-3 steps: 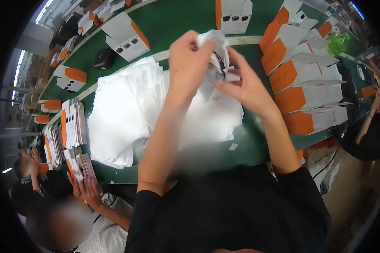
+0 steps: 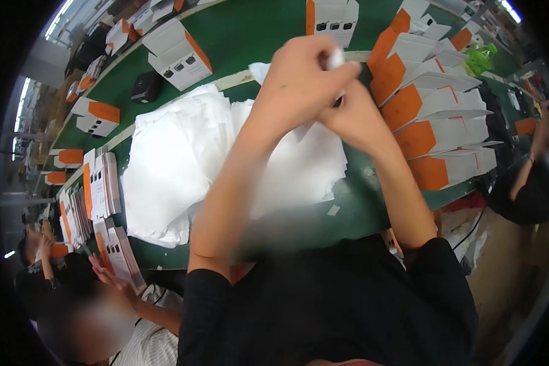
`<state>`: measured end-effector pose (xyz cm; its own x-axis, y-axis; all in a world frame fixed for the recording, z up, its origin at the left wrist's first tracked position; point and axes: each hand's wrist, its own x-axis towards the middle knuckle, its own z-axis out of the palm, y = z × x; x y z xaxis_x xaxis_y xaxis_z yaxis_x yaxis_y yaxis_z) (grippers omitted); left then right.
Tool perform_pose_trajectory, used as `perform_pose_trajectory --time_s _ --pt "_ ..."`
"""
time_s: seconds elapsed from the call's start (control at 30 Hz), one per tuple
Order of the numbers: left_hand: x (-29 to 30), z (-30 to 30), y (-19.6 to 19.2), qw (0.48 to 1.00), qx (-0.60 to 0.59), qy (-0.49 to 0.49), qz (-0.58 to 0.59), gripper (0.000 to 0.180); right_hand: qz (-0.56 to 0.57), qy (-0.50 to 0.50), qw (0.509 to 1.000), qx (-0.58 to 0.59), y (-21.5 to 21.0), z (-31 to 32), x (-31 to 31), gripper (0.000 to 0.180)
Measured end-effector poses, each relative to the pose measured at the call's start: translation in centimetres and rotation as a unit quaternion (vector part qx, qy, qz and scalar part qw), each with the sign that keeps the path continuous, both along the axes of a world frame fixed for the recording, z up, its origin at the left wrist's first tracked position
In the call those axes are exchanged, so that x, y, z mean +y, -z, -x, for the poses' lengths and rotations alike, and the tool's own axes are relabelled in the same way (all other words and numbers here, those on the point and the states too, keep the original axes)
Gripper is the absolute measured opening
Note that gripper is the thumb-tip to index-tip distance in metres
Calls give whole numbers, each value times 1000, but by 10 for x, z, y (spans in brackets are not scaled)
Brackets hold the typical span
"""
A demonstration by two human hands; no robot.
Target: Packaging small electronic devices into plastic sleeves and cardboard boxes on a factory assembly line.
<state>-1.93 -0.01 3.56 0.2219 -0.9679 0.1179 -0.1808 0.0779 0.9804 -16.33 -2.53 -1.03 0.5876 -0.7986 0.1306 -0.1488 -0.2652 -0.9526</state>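
My left hand (image 2: 299,79) is closed at the far side of the green table, its fingers curled round a crumpled white wrapping sheet (image 2: 335,59). Close against it, my right hand (image 2: 355,116) is closed too, gripping the same bundle from below. A bit of a small dark item (image 2: 338,101) shows between the hands; the rest is hidden by my fingers. Beneath my forearms lie two heaps of thin white sheets, a left stack (image 2: 165,165) and a right stack (image 2: 305,161).
Open white-and-orange boxes (image 2: 427,137) stand in a row at right. A single open box (image 2: 178,58) and a black case (image 2: 146,87) are at the far left. Flat folded cartons (image 2: 105,183) lie left, near a co-worker's hand (image 2: 113,277). A green bag (image 2: 480,58) sits far right.
My left hand has rolled over to the right, across the bundle, and my hands have come together. The white wrap and dark item, plainly seen before, are now mostly covered.
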Motion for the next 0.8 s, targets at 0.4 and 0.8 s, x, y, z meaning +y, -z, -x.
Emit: perform_pose_trajectory --time_s 0.4,0.8 --pt "-136 -59 28 935 -177 -257 171 55 233 55 970 36 -153 -20 -155 47" --pt "-146 -39 56 955 -198 -209 75 23 543 -41 702 459 -64 -47 -215 35"
